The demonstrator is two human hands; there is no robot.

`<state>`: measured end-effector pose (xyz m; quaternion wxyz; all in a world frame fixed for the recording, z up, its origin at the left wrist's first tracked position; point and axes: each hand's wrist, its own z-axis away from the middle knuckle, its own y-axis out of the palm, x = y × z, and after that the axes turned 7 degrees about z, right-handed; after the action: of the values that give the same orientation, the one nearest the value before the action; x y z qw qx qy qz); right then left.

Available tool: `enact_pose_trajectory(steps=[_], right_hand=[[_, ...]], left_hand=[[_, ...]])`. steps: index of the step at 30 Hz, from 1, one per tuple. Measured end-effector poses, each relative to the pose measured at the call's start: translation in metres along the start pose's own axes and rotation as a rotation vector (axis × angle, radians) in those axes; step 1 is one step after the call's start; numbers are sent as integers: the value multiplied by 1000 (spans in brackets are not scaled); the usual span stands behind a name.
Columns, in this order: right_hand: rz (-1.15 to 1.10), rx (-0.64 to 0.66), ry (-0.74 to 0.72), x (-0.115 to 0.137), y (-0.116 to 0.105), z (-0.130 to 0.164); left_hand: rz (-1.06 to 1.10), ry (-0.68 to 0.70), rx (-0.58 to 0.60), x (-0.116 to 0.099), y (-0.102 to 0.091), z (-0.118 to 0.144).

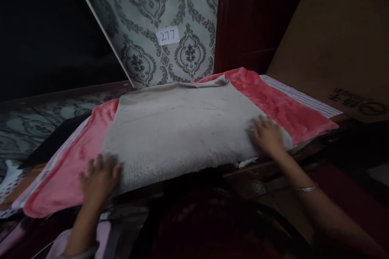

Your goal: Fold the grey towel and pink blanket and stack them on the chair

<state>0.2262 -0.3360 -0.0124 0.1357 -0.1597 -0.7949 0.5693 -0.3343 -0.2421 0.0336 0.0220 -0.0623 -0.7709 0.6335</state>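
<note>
A grey towel lies spread flat on a pink fleece blanket that covers a table. My left hand presses palm-down on the towel's near left corner with fingers spread. My right hand rests flat on the towel's near right corner, fingers apart. A thin bangle circles my right wrist. Neither hand grips anything.
A patterned grey wall panel with a white label reading 277 stands behind the table. A dark red door and a brown cardboard box are at the right. A striped cloth edge shows under the blanket.
</note>
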Motion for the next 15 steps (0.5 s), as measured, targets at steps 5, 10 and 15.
enact_pose_trajectory(steps=[5,10,15], right_hand=[[-174,186,-524,142,-21,23],[-203,162,-544,150,-7,20],[-54,163,-126,27,11,8]], left_hand=[[36,403,116,-137,2,-35],[84,496,131,-187,32,-49],[109,537,87,-174,62,-54]])
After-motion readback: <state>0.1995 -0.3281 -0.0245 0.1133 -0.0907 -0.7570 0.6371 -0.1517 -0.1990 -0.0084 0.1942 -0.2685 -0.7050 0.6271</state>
